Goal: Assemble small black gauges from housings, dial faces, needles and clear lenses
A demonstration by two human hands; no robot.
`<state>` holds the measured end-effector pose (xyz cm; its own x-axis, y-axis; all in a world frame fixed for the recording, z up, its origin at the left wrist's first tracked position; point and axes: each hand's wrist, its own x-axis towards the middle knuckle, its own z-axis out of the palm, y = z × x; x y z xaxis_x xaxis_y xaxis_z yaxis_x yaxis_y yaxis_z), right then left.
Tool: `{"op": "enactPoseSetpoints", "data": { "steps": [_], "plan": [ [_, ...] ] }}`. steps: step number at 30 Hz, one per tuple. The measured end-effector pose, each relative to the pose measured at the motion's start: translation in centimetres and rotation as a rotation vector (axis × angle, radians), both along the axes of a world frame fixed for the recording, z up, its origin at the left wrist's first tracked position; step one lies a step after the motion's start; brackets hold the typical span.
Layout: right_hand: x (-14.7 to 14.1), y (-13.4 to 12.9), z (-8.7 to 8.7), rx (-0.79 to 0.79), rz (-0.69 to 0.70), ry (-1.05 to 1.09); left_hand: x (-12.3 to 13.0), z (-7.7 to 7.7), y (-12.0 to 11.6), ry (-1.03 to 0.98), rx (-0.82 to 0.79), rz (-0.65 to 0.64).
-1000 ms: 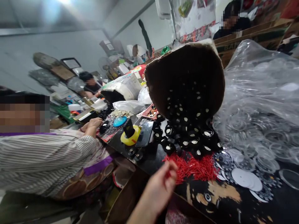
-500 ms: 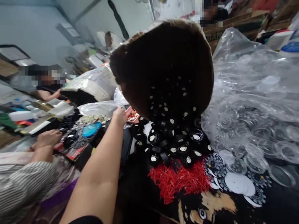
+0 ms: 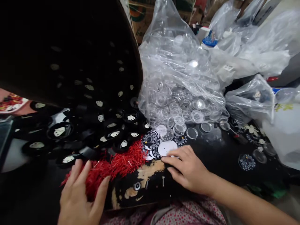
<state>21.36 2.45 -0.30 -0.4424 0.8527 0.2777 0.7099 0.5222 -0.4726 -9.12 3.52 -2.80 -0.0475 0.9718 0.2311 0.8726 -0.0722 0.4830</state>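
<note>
Along the front part of the worktop (image 3: 215, 156), a heap of red sticks (image 3: 127, 159) lies loose, and the left hand (image 3: 81, 193) is over its left end with thumb and fingers spread, the grip apart and nothing seen in it. By the heap's right end, overlapping printed discs (image 3: 150, 139) and white discs (image 3: 167, 147) lie together; the right hand (image 3: 188, 167) is at their near side, fingers bent, and whether its grip pinches a disc or only rests there I cannot tell. As for progress, pale pieces (image 3: 59, 131) already show within many black cases (image 3: 119, 147), while the sticks, the discs and the clear rings (image 3: 192, 133) lie in groups of their own, so most of the parts look unjoined; I can make out no complete piece. Nearer the front edge lie a small round piece (image 3: 137, 186) and two metal pins (image 3: 163, 181), beside a worn patch. Farther back, the cases spread from the mouth of a dark container (image 3: 137, 43), and a clear plastic bag (image 3: 182, 81) bulges with more rings. Toward the right edge is another stack of printed discs. On writing, a cardboard box (image 3: 138, 22) behind the bag bears a few letters too blurred to read, the discs' markings are too small, and no brand is legible.
</note>
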Motion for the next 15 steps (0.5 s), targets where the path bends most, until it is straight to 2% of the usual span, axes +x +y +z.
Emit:
{"op": "enactPoseSetpoints", "data": {
  "steps": [4, 9, 12, 15],
  "plan": [
    [-0.5, 3.4, -1.2, 0.066, 0.05, -0.261, 1.8, -1.9, 0.8, 0.06, -0.013, -0.079],
    [0.8, 5.4, -2.9, 0.045, 0.063, -0.34, 3.0, -2.9, 3.9, 0.098, -0.007, -0.175],
    [2.5, 5.5, -2.6, 0.028, 0.027, -0.337, 3.5, -3.2, 5.1, 0.082, -0.029, -0.175],
    [3.7, 5.2, -1.8, 0.035, 0.069, -0.278, 3.9, -3.1, 5.1, 0.036, -0.033, -0.184]
  ]
}}
